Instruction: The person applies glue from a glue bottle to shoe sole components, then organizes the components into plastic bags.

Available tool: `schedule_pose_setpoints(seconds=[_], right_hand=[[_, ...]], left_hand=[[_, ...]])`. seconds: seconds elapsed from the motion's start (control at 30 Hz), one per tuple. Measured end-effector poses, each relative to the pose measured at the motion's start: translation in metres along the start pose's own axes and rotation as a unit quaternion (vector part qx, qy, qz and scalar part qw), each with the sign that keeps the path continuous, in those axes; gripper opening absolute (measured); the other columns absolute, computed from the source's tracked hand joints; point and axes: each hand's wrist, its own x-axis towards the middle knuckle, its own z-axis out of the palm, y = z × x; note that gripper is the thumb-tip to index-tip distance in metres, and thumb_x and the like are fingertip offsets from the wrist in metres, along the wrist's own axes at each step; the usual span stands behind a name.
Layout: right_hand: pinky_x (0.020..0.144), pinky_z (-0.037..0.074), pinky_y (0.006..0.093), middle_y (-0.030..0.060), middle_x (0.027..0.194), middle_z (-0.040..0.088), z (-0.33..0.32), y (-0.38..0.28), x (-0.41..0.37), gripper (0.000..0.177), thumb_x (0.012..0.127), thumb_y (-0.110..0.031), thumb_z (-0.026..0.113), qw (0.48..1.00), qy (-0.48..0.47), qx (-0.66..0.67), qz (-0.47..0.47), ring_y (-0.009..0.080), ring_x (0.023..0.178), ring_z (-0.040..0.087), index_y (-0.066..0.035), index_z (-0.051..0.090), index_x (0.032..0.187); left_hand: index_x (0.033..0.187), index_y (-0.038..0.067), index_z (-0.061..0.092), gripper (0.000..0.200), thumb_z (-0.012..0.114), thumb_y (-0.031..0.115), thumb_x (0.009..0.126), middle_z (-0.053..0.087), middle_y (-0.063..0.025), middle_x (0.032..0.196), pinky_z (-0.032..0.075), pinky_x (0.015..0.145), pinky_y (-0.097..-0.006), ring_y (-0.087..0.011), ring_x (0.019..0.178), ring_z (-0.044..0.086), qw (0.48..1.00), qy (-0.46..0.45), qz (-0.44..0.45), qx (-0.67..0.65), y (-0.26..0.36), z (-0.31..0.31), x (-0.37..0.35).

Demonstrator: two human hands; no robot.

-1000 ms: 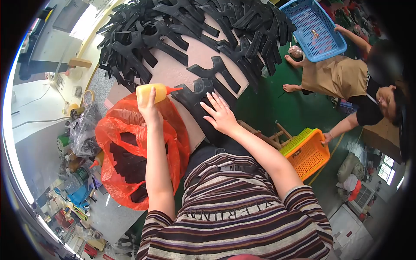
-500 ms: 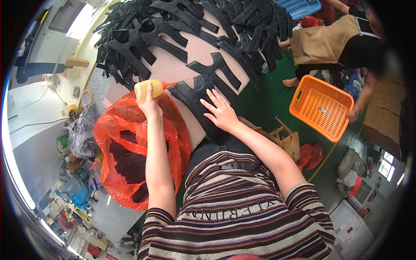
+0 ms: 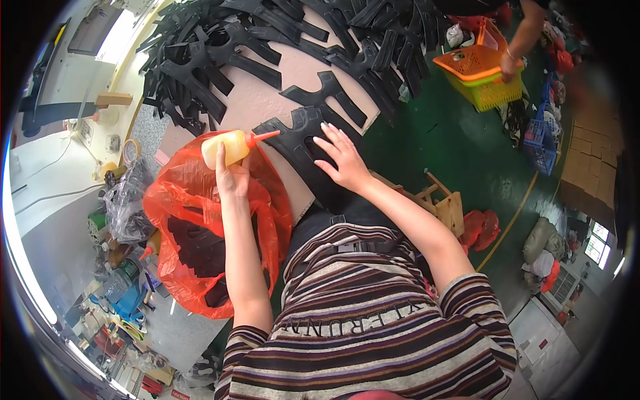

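Observation:
My left hand (image 3: 233, 180) is closed round a squeeze bottle (image 3: 223, 148) of pale yellow liquid. The bottle's red pointed nozzle (image 3: 260, 137) reaches over the upper left edge of a black forked piece (image 3: 293, 143). That piece looks flat and flexible and lies at the near end of the pink board, close to my lap. On its right side rests my right hand (image 3: 343, 160), fingers stretched out and spread, nothing gripped. Just beyond lies another black forked piece (image 3: 327, 93).
Many more black pieces (image 3: 193, 67) are heaped across the pink board (image 3: 300, 70). A red plastic bag (image 3: 177, 193) with dark pieces stands by my left arm. At right are a wooden stool (image 3: 448, 207) and a co-worker's hand (image 3: 510, 67) holding stacked orange and yellow baskets (image 3: 490, 93).
My left hand has turned, tilting the bottle so its nozzle points slightly upward to the right. My right hand barely shifted. The co-worker has moved the orange basket up and away.

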Motion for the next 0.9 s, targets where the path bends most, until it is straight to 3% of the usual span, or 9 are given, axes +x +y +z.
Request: schedule_pose_setpoints(seconds=[0.07,0.1,0.2,0.3,0.4,0.57,0.9], right_hand=[[0.106,0.038,0.0437,0.0142,0.131,0.056,-0.002,0.011,-0.007,0.042,0.087,-0.024,0.069,0.996,0.017,0.043,0.076,0.0330,0.126,0.049,-0.008,0.060,0.125],[0.096,0.043,0.0413,0.0107,0.113,0.061,0.000,0.015,-0.007,0.034,0.086,-0.021,0.070,0.996,0.051,0.012,0.076,0.0300,0.110,0.055,-0.007,0.063,0.117],[0.081,0.048,0.0379,0.0080,0.092,0.059,0.005,0.022,-0.003,0.031,0.083,-0.019,0.073,0.989,0.022,0.057,0.132,0.0256,0.087,0.059,-0.006,0.063,0.110],[0.068,0.049,0.0350,0.0077,0.086,0.058,0.007,0.018,0.000,0.031,0.082,-0.017,0.075,0.966,0.007,0.123,0.227,0.0225,0.072,0.059,-0.006,0.063,0.108],[0.060,0.049,0.0331,0.0080,0.087,0.057,0.011,0.021,-0.003,0.032,0.081,-0.017,0.075,0.970,0.027,0.122,0.207,0.0204,0.063,0.057,-0.007,0.063,0.108],[0.061,0.049,0.0332,0.0078,0.086,0.057,0.014,0.023,-0.003,0.032,0.081,-0.017,0.075,0.969,0.030,0.130,0.206,0.0201,0.063,0.057,-0.006,0.063,0.108],[0.062,0.049,0.0332,0.0072,0.084,0.056,0.019,0.029,-0.006,0.032,0.081,-0.018,0.075,0.967,0.023,0.140,0.211,0.0197,0.063,0.057,-0.007,0.061,0.108]], left_hand=[[0.124,0.006,0.055,0.037,0.069,0.019,0.092,0.064,-0.0115,0.121,0.054,0.096,-0.0424,-0.0265,0.111,0.064,0.992,-0.070,0.026,0.100,0.003,0.003,-0.021],[0.124,0.005,0.055,0.037,0.069,0.016,0.092,0.064,-0.0120,0.120,0.054,0.094,-0.0410,-0.0254,0.109,0.064,0.983,-0.077,0.047,0.159,0.001,0.010,-0.033],[0.121,0.002,0.055,0.038,0.073,0.006,0.088,0.064,-0.0095,0.117,0.050,0.093,-0.0334,-0.0178,0.105,0.063,0.945,-0.083,0.133,0.286,-0.022,0.019,-0.046],[0.119,0.003,0.056,0.039,0.075,0.005,0.086,0.063,-0.0067,0.111,0.049,0.093,-0.0324,-0.0158,0.102,0.061,0.925,-0.070,0.186,0.324,-0.038,0.014,-0.043],[0.118,0.003,0.057,0.038,0.076,0.005,0.085,0.063,-0.0058,0.109,0.049,0.092,-0.0322,-0.0152,0.100,0.061,0.925,-0.048,0.200,0.318,-0.045,0.011,-0.038],[0.115,0.002,0.058,0.036,0.077,0.006,0.085,0.063,-0.0059,0.108,0.049,0.090,-0.0316,-0.0149,0.099,0.061,0.929,-0.050,0.187,0.316,-0.051,0.006,-0.042],[0.111,0.002,0.059,0.035,0.079,0.011,0.083,0.064,-0.0066,0.104,0.049,0.088,-0.0311,-0.0151,0.095,0.062,0.902,-0.072,0.076,0.418,-0.080,-0.018,-0.096]])
